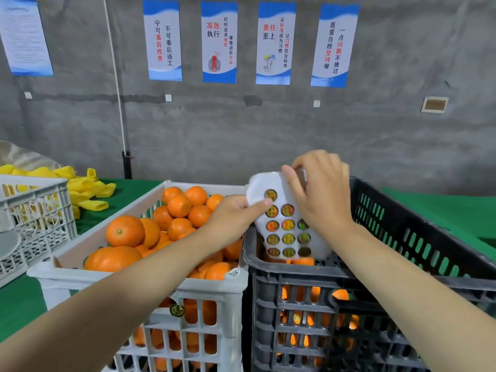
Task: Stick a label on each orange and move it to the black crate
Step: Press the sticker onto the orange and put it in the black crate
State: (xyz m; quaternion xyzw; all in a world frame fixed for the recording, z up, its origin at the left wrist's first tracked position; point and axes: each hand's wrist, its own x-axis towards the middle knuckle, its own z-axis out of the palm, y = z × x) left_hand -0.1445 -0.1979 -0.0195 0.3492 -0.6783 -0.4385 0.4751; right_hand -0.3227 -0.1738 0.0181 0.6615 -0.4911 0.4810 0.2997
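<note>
Forearms are seen closest, stretched forward from the lower edge above two crates set side by side. A label sheet (288, 232) is held upright between both hands, over the near-left corner of the black crate (402, 229). The left hand (236, 213) is closed on the sheet's left edge, thumb laid across the front and pinching it. The right hand (322, 191) is curled over the sheet's upper right part, thumb pressed on the front and fingers bent behind – its grip is on the sheet too. Round, shiny stickers are arranged in rows on the white backing; the lowest row is dipped below the crate's rim.

Oranges (125, 230) are heaped in the white crate (150, 205) on the left, which touches the black one. More of them are glimpsed through the slots of the black crate, low inside it. One round sticker is seen on the white crate's front wall.

Both crates are stood on a green-covered bench (24, 302). Yellow foam sleeves (86, 189) are piled further back on the left, beside a second white crate (40, 210). Blue-and-white posters (218, 42) are fixed to the grey wall (389, 135) behind.
</note>
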